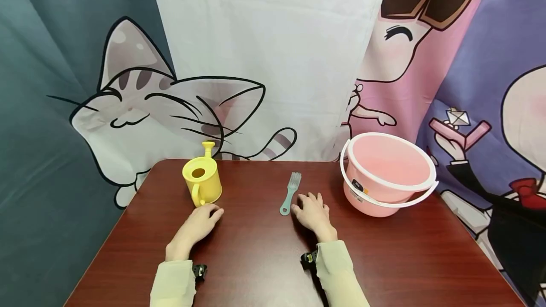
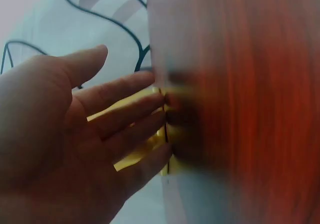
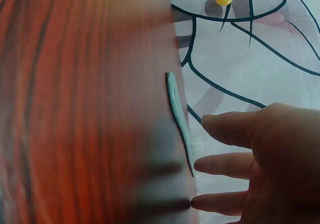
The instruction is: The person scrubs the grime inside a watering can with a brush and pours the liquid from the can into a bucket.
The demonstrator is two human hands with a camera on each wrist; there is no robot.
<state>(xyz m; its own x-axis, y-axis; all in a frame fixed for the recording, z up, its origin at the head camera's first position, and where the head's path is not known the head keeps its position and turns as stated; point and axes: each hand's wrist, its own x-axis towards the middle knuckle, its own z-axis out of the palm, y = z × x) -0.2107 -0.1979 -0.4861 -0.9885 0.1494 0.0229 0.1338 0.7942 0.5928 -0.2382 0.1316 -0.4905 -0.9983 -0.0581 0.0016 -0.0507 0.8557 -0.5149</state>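
A yellow watering can (image 1: 204, 180) stands upright at the table's left, its spout toward the back and its handle toward the person. Just in front of that handle lies the left hand (image 1: 197, 227), fingers loosely extended and gripping nothing; the left wrist view shows its fingertips against the tabletop. Near the table's middle a green fork (image 1: 291, 193) lies flat, tines pointing away. Close to the fork's right side rests the right hand (image 1: 314, 216), palm down with relaxed fingers and nothing held. A pink bucket (image 1: 371, 193) with a white rim and handle is farther right.
The brown wooden table (image 1: 256, 259) ends at a back edge just behind the watering can and bucket. A printed cloth (image 1: 273, 60) with cartoon figures hangs behind it. The bucket's white handle (image 1: 394, 204) hangs down along its front.
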